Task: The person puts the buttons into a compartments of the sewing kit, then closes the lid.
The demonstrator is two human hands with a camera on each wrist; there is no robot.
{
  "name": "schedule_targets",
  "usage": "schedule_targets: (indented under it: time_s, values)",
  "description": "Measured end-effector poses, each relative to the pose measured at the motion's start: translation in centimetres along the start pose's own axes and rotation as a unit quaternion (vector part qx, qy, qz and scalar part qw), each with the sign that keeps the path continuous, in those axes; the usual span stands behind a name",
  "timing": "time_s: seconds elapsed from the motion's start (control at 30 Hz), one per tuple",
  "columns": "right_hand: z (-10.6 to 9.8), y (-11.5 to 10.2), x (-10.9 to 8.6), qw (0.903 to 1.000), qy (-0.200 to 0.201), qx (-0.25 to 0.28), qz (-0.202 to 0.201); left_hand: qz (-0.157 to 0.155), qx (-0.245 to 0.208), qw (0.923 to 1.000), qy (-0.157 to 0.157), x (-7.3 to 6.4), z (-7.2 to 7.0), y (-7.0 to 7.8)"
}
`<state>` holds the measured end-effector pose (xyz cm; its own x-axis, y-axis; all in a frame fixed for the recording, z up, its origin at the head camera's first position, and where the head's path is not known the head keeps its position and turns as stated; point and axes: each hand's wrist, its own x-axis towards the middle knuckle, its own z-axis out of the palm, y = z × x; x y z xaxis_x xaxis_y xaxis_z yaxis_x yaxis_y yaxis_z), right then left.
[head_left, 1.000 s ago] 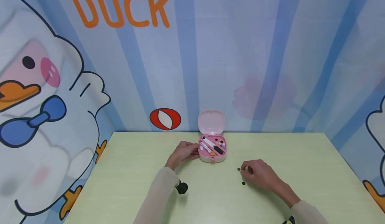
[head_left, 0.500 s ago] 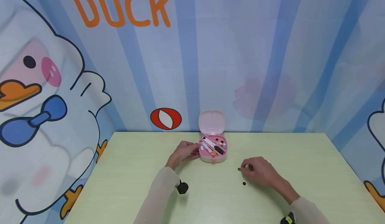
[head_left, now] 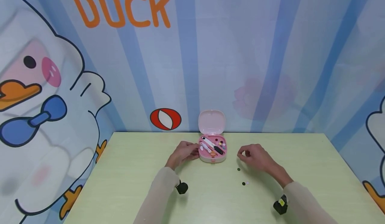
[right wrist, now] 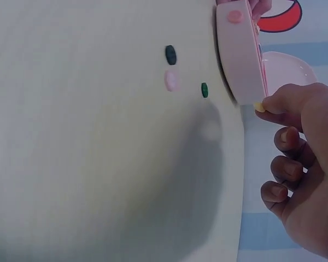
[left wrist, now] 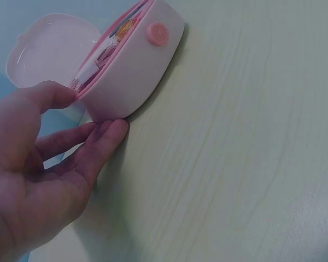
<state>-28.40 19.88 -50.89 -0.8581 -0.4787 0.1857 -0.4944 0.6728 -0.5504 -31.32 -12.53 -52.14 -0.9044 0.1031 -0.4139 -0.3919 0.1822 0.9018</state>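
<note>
My left hand (head_left: pixel 184 153) holds the left side of a pink and white sewing box (head_left: pixel 212 160), its thumb at the rim and fingers low on the wall. The lid (head_left: pixel 212 122) stands raised behind. Between thumb and forefinger, my right hand (head_left: pixel 255 156) pinches a small yellow button (right wrist: pixel 259 107); it is above the table, right of the box. Below that hand lie a green button (right wrist: pixel 204 90), a dark button (right wrist: pixel 170 55) and a pale pink button (right wrist: pixel 171 80). Inside the box are a white and black tool (head_left: pixel 212 144) and several small buttons (head_left: pixel 221 143).
The pale wooden table (head_left: pixel 135 177) ends at a blue striped cloth backdrop (head_left: pixel 207 50) with duck drawings. The box sits close to the table's back edge. Black wrist cameras, left (head_left: pixel 181 188) and right (head_left: pixel 280 205), hang below the sleeves.
My right hand has lifted off the table and moved away from me with the yellow button, uncovering the pale pink button. The left hand stays on the box.
</note>
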Motion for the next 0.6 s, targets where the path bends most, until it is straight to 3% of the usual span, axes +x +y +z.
schedule_targets:
  time_s: [0.2,0.6]
  values:
    - [-0.4,-0.4,2.0,0.9997,0.014,0.006,-0.019,0.003,-0.003,1.0000,-0.003,-0.1,0.0,0.0]
    - [0.0,-1.5,5.5,0.9987,0.003,0.050,0.002,0.015,-0.020,0.9996,-0.010,0.4,-0.1,-0.3]
